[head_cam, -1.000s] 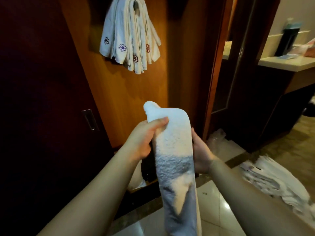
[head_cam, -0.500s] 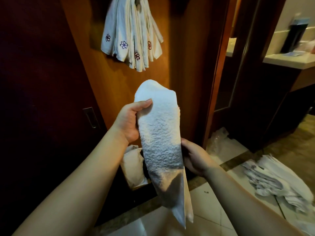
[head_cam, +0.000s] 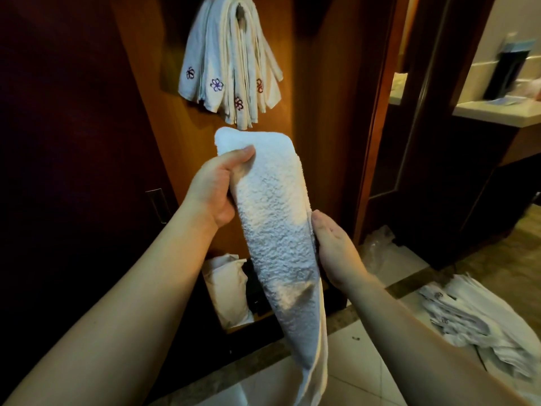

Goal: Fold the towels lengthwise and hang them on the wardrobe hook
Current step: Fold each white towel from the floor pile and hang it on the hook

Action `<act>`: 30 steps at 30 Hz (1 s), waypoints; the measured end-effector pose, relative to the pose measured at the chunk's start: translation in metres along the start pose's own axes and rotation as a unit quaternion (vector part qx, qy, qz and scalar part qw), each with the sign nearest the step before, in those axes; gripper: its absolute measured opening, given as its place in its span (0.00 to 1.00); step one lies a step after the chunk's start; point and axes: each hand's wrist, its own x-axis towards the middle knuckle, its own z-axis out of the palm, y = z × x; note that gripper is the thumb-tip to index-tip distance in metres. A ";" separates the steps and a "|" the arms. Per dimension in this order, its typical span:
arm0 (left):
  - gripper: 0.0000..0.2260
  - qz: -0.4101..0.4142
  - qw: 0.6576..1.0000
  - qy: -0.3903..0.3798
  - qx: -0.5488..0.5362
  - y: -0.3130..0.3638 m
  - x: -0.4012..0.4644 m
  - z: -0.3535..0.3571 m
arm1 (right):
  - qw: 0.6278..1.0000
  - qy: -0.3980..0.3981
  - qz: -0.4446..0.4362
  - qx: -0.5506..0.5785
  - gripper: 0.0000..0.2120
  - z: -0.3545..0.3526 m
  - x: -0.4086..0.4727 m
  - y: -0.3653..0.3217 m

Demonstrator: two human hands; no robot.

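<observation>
Towel between left hand (gripping top), right hand.

Held towel: white terry cloth, nubbly looped pile, matt. Hung towels: flatter white cloth (embroidered flowers, purple and red). Wardrobe panel: orange wood, satin sheen. Floor tiles: glossy, smooth.
</observation>
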 end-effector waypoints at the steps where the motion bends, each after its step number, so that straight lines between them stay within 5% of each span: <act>1: 0.20 0.003 1.000 0.007 0.000 0.000 0.000 0.001 | 0.999 -0.039 0.023 0.027 0.29 -0.001 0.000 0.001; 6: 0.22 0.015 0.999 0.029 0.033 0.002 0.000 0.011 | 0.955 -0.146 0.131 0.221 0.36 -0.003 0.007 0.006; 9: 0.13 0.059 0.992 0.033 0.107 -0.005 -0.001 0.020 | 0.947 -0.202 0.144 0.207 0.38 -0.001 0.009 0.005; 12: 0.09 0.111 0.977 0.034 0.178 -0.005 -0.003 0.023 | 0.972 -0.152 0.142 0.108 0.37 0.004 0.014 0.002; 16: 0.09 0.111 0.989 0.007 0.102 0.008 0.003 0.015 | 0.993 -0.061 0.081 0.068 0.46 0.004 0.011 -0.001; 20: 0.14 0.067 0.994 0.056 0.058 0.017 0.016 0.004 | 0.991 -0.100 0.070 0.055 0.39 -0.001 0.011 -0.008; 24: 0.15 -0.006 0.999 0.052 0.007 0.020 0.026 -0.002 | 0.928 -0.278 0.200 0.143 0.13 -0.014 0.012 -0.024; 30: 0.16 -0.067 0.995 0.067 0.024 0.018 0.043 -0.001 | 0.918 -0.305 0.247 0.058 0.16 -0.012 0.009 -0.045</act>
